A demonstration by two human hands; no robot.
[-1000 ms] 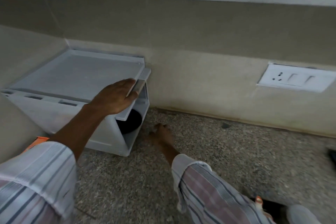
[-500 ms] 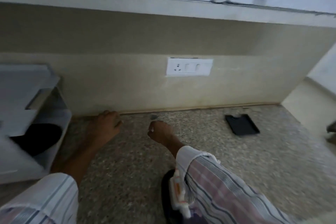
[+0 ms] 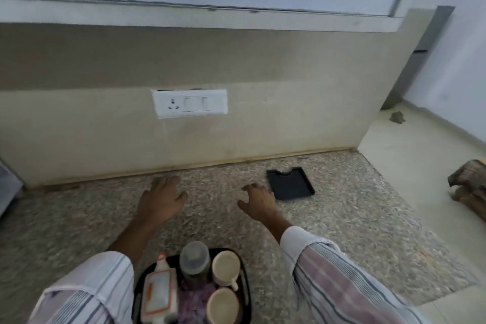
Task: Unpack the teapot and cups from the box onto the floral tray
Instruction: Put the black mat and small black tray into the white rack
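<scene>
At the bottom of the view a dark floral tray [image 3: 246, 284] sits on the speckled counter. It carries a white, orange-trimmed teapot [image 3: 159, 294], a grey lidded jar [image 3: 195, 262] and two cream cups [image 3: 225, 267] [image 3: 223, 305]. My left hand [image 3: 161, 198] hovers over the counter near the wall with relaxed fingers and holds nothing. My right hand [image 3: 257, 200] hovers beside it, fingers spread and loosely bent, also holding nothing. Only a grey edge of the box [image 3: 6, 187] shows at the far left.
A small black rectangular tray [image 3: 290, 183] lies just right of my right hand. A white socket plate [image 3: 189, 103] is on the backsplash. The counter ends at the right, where a brown bundle [image 3: 470, 187] lies on the floor.
The view has swung right and down, off the grey box. My left hand let go of the box flap and moved over the counter. The loaded floral tray has come into view.
</scene>
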